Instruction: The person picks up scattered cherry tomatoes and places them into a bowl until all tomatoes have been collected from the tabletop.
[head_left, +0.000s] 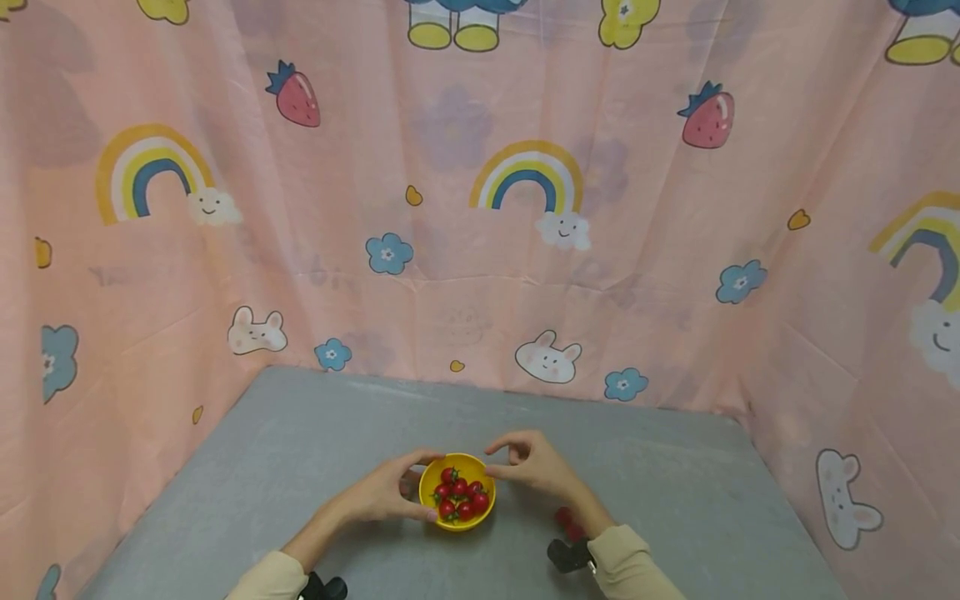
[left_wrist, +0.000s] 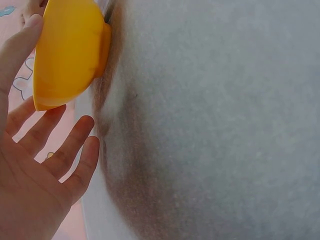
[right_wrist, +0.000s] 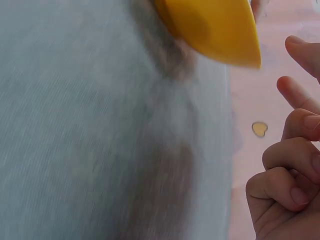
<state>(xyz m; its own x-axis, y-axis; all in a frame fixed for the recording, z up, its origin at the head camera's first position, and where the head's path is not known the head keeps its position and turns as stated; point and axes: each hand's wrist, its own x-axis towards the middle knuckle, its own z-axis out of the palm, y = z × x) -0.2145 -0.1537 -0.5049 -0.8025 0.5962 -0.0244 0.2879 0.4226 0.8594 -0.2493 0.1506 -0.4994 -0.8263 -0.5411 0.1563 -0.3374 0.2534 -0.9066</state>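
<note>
A small yellow bowl (head_left: 457,521) stands on the grey table (head_left: 300,467) and holds several red cherry tomatoes (head_left: 460,492). My left hand (head_left: 408,487) lies against the bowl's left side, one finger touching the rim. In the left wrist view the other fingers (left_wrist: 75,140) are straight and spread beneath the bowl (left_wrist: 70,50). My right hand (head_left: 506,458) hovers at the bowl's right rim. Its fingers (right_wrist: 287,160) are loosely curled and nothing shows between them. The bowl's edge (right_wrist: 215,27) is just ahead of them.
Two loose red tomatoes (head_left: 568,523) lie on the table beside my right wrist. A pink curtain with rainbows and strawberries (head_left: 480,250) closes off the back and both sides of the table.
</note>
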